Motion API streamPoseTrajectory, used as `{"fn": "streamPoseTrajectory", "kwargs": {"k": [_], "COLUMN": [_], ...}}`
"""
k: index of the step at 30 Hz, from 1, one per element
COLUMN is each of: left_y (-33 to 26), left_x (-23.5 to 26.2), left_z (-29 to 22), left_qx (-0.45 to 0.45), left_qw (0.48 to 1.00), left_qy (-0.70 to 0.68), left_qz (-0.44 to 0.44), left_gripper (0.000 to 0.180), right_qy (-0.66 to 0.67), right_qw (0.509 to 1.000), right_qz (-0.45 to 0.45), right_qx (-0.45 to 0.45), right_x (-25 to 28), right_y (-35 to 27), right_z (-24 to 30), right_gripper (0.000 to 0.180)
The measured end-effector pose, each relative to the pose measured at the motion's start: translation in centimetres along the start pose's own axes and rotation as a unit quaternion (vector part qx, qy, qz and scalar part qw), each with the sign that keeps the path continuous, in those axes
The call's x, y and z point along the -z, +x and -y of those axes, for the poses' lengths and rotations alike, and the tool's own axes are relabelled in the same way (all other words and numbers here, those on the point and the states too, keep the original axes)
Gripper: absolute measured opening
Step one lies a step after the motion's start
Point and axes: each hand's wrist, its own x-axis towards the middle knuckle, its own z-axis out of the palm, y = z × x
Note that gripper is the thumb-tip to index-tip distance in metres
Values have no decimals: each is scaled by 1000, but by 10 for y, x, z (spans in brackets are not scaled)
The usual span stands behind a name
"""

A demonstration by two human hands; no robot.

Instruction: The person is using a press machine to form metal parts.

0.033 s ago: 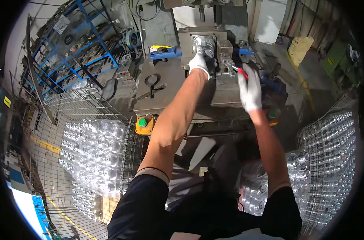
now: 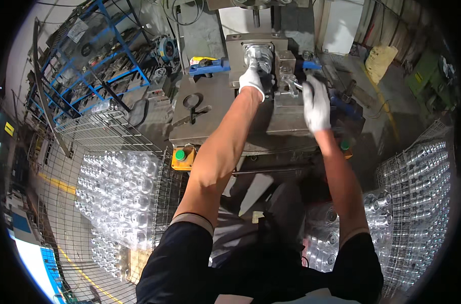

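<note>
at steel press bed (image 2: 210,114) | wire crates (image 2: 114,167) beside | concrete floor (image 2: 392,137)

Workshop — blue steel rack (image 2: 96,66), wire-mesh crates (image 2: 114,152), grey concrete floor (image 2: 392,131)

Wire baskets (image 2: 114,167) flanking narrow bench (image 2: 210,121)

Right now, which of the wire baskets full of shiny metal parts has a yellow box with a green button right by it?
The wire basket on the person's left: the yellow box with the green button sits at its upper right corner. The basket on the right has none visible beside it.
</note>
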Motion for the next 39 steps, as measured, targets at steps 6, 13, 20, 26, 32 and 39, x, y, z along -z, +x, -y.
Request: {"fn": "streamPoseTrajectory", "kwargs": {"k": [6, 13, 20, 26, 32, 39], "left_y": [-26, -60, -250, -339, -343, -342], "left_x": [-61, -74, -26, 22, 40, 36], "left_z": [126, 169, 224, 237, 230, 235], "left_qx": [-418, -388, -449, -271, -254, -215], "left_qw": [750, 435, 93, -150, -235, -232], "left_qy": [432, 681, 825, 852, 839, 822], "left_qz": [-277, -443, -329, -422, -419, -474], "left_gripper": [50, 77, 43, 71, 82, 80], "right_qy": [86, -147, -215, -350, -446, -476], "right_qw": [978, 970, 971, 921, 869, 845], "right_qz": [-9, 70, 96, 165, 204, 228], "right_qx": [-189, -179, 34, -51, -68, -88], "right_x": [-39, -48, 67, 102, 95, 94], "right_y": [44, 75, -75, -150, -157, -152], "right_z": [-55, -62, -47, -78, -78, -62], "right_gripper": [51, 63, 40, 51, 60, 69]}}
